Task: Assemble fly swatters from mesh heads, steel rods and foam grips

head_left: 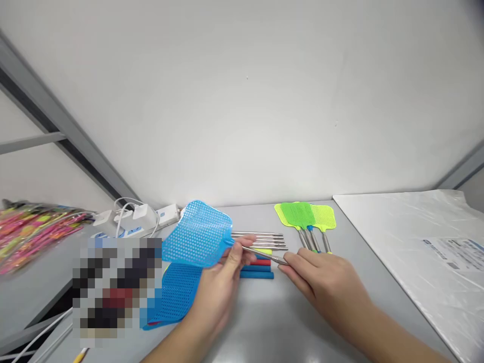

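My left hand (223,282) is closed on the neck of a light blue fly swatter head (200,234), its perforated paddle tilted up to the left. A thin metal rod (260,253) runs from my left fingertips to my right hand (325,282), which pinches its thicker right end. My left fingers hide where rod and head meet. Beneath and left of my left hand lie darker blue swatter heads (176,292), with a little yellow and red at their edges. Behind the hands are several metal rods (264,234) and coloured handle tubes (257,275) in blue, red and yellow.
Green and yellow fly swatters (302,217) lie at the back right. A white plastic-wrapped sheet (408,242) covers the right side. Power strips and white plugs (143,217) with cables sit back left. Packed colourful items (41,232) lie farther left. A pixelated patch hides part of the left.
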`<state>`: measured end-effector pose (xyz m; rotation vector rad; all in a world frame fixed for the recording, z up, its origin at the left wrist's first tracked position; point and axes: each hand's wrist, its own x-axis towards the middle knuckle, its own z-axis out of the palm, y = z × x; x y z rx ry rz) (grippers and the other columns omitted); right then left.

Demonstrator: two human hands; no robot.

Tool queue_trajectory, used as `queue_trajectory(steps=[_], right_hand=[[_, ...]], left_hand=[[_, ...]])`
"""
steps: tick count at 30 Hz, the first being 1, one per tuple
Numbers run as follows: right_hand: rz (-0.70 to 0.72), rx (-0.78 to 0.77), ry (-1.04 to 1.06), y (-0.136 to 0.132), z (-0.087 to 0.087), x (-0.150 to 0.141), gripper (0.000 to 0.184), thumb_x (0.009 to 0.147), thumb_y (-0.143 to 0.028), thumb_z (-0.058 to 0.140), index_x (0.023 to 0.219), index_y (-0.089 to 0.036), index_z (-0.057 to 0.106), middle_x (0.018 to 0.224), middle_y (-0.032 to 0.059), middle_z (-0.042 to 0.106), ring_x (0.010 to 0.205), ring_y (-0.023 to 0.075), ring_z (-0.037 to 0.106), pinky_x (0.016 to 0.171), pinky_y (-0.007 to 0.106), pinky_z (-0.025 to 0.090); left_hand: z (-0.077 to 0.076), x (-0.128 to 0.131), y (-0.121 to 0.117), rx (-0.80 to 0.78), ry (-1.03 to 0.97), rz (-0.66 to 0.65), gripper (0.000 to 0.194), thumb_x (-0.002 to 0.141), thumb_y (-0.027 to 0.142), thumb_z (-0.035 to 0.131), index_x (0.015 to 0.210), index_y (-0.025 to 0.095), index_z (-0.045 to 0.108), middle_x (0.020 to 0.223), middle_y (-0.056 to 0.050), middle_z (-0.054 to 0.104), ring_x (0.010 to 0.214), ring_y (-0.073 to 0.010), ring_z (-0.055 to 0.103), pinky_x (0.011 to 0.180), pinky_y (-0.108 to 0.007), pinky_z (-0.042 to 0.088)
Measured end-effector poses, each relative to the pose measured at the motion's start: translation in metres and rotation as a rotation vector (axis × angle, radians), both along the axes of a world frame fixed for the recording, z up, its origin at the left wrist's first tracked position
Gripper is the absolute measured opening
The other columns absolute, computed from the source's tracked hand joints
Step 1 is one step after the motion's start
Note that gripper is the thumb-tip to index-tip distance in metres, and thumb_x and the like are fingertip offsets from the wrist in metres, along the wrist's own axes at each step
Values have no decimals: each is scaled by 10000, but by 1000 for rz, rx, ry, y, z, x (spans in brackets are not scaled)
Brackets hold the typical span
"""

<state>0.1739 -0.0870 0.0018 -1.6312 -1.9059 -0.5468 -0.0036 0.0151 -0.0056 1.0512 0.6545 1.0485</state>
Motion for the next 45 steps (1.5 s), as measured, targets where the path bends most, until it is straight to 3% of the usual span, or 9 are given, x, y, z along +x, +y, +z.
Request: queue_trajectory(steps=[6, 12, 17, 20, 27, 32, 35, 38, 45], right_hand=[[-14, 27, -27, 2, 4, 6, 289, 998, -309, 453, 790, -206, 625, 594, -34, 494, 493, 119, 378, 517, 300, 192], [3, 7, -92, 1, 11, 6, 263, 995, -282, 460, 812, -197, 628, 597, -28, 493, 503, 131, 328, 543, 305, 207], [56, 32, -105, 3, 14, 14, 196, 969, -217, 494, 842, -186, 639, 638, -8, 536, 548, 146, 346, 585, 300, 246], [71, 19, -102, 5, 12, 19, 180, 960, -197, 496, 856, -177, 641, 678, 11, 560, 581, 155, 370, 606, 300, 267], [162, 30, -171, 3, 12, 12, 169, 971, -221, 488, 956, -157, 644, 646, 0, 516, 572, 149, 380, 615, 310, 268], [206, -16, -205, 2, 9, 5, 234, 992, -311, 463, 933, -168, 639, 626, -15, 489, 554, 142, 372, 588, 310, 241], [207, -27, -216, 2, 9, 7, 252, 996, -309, 451, 884, -174, 632, 608, -19, 470, 542, 137, 357, 585, 308, 237], [190, -44, -224, 2, 13, 15, 265, 1002, -303, 435, 872, -177, 629, 614, -17, 472, 547, 136, 372, 600, 308, 246], [204, -106, -234, 6, 19, 28, 343, 1018, -304, 380, 751, -187, 560, 605, -25, 483, 527, 125, 370, 597, 308, 237]], left_hand=[[21, -13, 33, 15, -186, 292, 165, 821, 322, 732, 838, 161, 702, 962, -37, 667, 622, -55, 515, 637, -186, 491], [43, -33, 61, 14, -322, 469, 145, 854, 225, 681, 755, 127, 641, 870, -12, 606, 510, -14, 371, 502, -128, 392], [42, -32, 60, 91, -341, 532, 160, 890, 267, 625, 792, 141, 630, 837, -13, 596, 550, -46, 416, 532, -164, 392], [28, -21, 45, 113, -248, 430, 203, 883, 319, 622, 755, 167, 585, 749, 10, 551, 592, -80, 447, 522, -188, 353], [0, 2, -13, 334, 265, -237, 426, 991, 414, 385, 689, 176, 568, 685, -12, 524, 673, -147, 488, 686, -275, 385], [-6, 1, -27, 465, 375, -435, 474, 998, 436, 346, 626, 183, 496, 655, -21, 500, 671, -158, 464, 673, -291, 357], [-12, -1, -25, 447, 325, -402, 505, 993, 494, 318, 614, 192, 456, 619, -13, 458, 627, -153, 427, 635, -298, 329], [-15, -3, -22, 392, 197, -220, 550, 987, 540, 285, 565, 203, 386, 575, 2, 381, 582, -147, 374, 606, -307, 301], [-6, -6, -11, 343, 73, 10, 528, 978, 500, 369, 538, 211, 336, 522, 24, 294, 535, -141, 305, 556, -315, 252]])
